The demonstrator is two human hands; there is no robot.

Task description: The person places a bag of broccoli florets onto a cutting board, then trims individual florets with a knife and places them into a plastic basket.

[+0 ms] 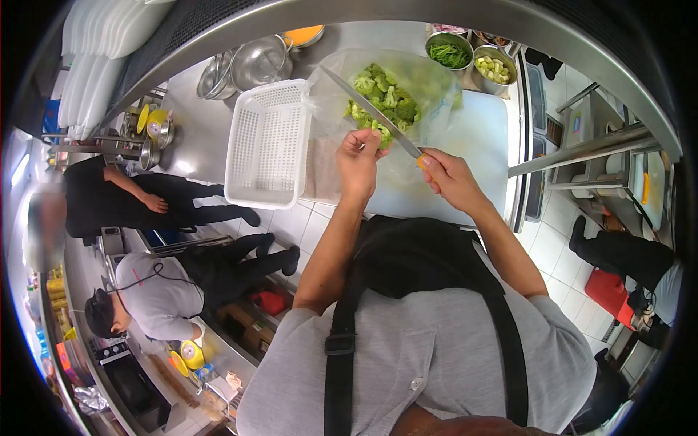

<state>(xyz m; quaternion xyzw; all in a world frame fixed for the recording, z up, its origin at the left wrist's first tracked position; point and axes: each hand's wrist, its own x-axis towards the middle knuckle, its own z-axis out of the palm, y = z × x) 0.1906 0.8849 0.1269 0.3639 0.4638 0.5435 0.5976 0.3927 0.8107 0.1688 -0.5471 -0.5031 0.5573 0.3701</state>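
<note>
Head view: I see a steel counter (193, 149) and smooth white board (486, 138) around the grip, floor tiles (291, 222) lower left. Right hand (452, 178) clamps a long knife's (375, 113) orange handle (422, 160); left hand (358, 163) pinches a knobbly broccoli floret (382, 134) beside it. Filmy bag (331, 91) beyond, latticed basket (267, 142) leftward.

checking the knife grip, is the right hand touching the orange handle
Touching. The head view shows the right hand closed around the orange handle of the knife, with the handle's front end showing beyond the grip.
</note>
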